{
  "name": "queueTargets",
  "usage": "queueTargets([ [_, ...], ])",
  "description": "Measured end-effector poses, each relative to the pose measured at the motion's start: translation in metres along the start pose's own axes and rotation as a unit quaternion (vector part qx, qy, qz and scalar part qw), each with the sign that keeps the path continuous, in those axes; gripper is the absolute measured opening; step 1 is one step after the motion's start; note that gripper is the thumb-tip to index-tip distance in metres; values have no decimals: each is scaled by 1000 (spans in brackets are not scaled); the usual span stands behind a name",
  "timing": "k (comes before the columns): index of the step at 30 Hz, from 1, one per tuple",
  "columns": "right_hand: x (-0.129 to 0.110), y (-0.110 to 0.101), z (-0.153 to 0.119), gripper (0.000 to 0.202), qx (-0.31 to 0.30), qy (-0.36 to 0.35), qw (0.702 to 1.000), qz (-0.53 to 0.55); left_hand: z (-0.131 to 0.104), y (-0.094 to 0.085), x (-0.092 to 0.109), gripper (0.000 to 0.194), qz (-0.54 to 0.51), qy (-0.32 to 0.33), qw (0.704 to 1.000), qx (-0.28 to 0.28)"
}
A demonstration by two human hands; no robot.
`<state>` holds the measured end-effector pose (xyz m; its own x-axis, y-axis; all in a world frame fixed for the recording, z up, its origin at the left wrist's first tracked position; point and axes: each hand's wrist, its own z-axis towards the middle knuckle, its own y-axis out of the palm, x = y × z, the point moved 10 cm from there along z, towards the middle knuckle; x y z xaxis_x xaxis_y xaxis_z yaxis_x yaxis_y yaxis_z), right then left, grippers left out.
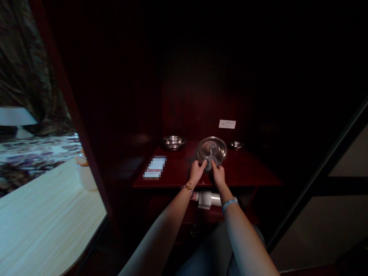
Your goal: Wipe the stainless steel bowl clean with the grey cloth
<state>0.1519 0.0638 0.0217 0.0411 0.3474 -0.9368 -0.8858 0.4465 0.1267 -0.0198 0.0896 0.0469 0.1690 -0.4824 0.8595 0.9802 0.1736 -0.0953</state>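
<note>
A round metal lid (220, 148) is tilted up above the dark red shelf (244, 174). A grey cloth (211, 158) lies against its near side. My left hand (197, 170) is closed at the lid's lower left edge, its thumb on the cloth. My right hand (218, 172) pinches the cloth at the lower edge with its thumb. The fingers of both hands are partly hidden behind the lid and cloth.
Metal bowls (173, 142) stand at the back left of the shelf, a small metal bowl (236, 145) at the back right. A blurred paper (155, 167) lies at the left. Below is a white roll (205, 200). A light wooden table (51, 214) stands further left.
</note>
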Motion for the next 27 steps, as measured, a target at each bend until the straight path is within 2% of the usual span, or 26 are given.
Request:
queueTargets([
  [5,4,3,0,56,-10,25,1000,14,3,-2,-7,25,-6,0,1000,15],
  [12,1,2,-1,57,-1,13,1000,13,1,3,-2,30,-40,12,999,-3],
  [19,2,-3,2,57,29,-11,999,9,3,2,4,26,-56,28,998,-4],
  [27,4,-11,4,55,77,-29,997,-8,3,1,-1,25,-70,-2,998,1],
])
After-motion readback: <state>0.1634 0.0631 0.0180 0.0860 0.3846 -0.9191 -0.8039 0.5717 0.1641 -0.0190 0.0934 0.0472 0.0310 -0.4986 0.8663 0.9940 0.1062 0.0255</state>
